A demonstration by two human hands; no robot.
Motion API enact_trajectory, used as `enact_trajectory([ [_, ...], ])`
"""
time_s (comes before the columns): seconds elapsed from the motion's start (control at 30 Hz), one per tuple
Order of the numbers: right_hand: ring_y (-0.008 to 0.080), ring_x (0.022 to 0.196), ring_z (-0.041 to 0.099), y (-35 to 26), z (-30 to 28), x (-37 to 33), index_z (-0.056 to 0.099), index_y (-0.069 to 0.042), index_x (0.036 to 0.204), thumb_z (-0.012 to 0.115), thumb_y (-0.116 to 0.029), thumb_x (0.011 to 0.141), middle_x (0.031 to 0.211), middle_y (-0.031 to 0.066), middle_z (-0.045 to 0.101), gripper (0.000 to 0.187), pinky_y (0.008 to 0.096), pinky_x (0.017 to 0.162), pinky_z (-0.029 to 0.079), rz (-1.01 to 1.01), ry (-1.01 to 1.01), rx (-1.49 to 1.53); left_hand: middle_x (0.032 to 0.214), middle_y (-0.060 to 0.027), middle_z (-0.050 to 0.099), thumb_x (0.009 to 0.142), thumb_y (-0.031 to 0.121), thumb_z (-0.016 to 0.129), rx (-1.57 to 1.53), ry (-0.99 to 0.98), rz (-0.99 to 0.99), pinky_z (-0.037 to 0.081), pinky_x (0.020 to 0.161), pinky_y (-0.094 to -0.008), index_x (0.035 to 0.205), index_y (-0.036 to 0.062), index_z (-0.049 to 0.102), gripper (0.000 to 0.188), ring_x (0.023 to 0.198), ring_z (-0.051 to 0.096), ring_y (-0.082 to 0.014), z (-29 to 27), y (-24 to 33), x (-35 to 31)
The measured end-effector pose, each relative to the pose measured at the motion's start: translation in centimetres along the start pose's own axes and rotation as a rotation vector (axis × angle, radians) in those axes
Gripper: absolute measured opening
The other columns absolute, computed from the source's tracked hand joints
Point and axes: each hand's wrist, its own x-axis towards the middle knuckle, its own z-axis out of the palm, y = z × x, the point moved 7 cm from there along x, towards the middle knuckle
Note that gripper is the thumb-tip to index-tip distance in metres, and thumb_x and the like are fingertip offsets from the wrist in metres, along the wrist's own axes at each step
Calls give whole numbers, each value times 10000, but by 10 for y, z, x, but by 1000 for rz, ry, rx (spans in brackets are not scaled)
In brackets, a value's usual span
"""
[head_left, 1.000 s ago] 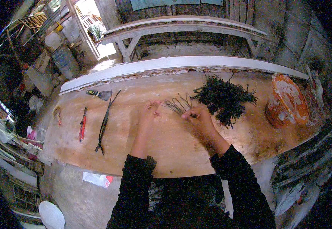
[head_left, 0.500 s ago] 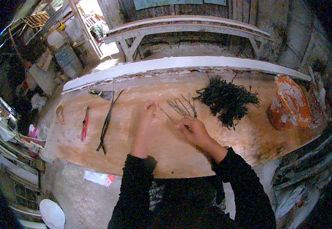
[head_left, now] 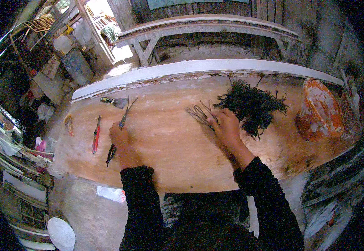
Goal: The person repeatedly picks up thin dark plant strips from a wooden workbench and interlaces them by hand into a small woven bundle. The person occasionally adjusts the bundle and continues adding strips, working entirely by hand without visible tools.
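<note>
My left hand [head_left: 120,134] is closed around the middle of some long, thin black strips [head_left: 111,154]. Their ends stick out above and below the fist on the left half of the wooden tabletop [head_left: 169,154]. Fingers of my right hand [head_left: 227,126] are bent onto a looped bundle of thin, wire-like strands [head_left: 196,113], whose loops fan out to the left of the fingers. Just beyond that hand lies a tangled heap of dark green-black strands [head_left: 253,104]. Whether the fingertips touch the heap is hard to make out.
Left of my left hand lie a red-handled tool [head_left: 96,136], a putty knife [head_left: 115,102] and a small curved tan piece [head_left: 68,124]. An orange bucket [head_left: 322,111] smeared with white tilts at the right end. A white strip [head_left: 207,65] borders the far edge; a bench [head_left: 209,29] stands behind.
My left hand has moved left from the middle of the table and taken hold of the black strips. My right hand has shifted right and forward, onto the looped strands beside the heap.
</note>
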Motion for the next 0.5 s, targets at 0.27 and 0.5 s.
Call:
enact_trajectory([
  [0.27, 255, 721, 513, 2, 1, -1, 617, -84, 764, 631, -188, 664, 758, 92, 519, 145, 334, 643, 412, 48, -30, 61, 792, -121, 569, 668, 140, 565, 17, 68, 17, 422, 632, -428, 774, 98, 587, 117, 743, 543, -296, 8, -14, 12],
  [0.5, 248, 719, 502, -3, 2, 0, 615, -73, 737, 625, -152, 662, 728, 84, 508, 109, 325, 642, 406, -24, -34, 50, 749, -119, 584, 722, 163, 552, -357, 31, 113, 418, 596, -335, 802, 36, 590, 155, 690, 549, -251, -3, 3, 14],
])
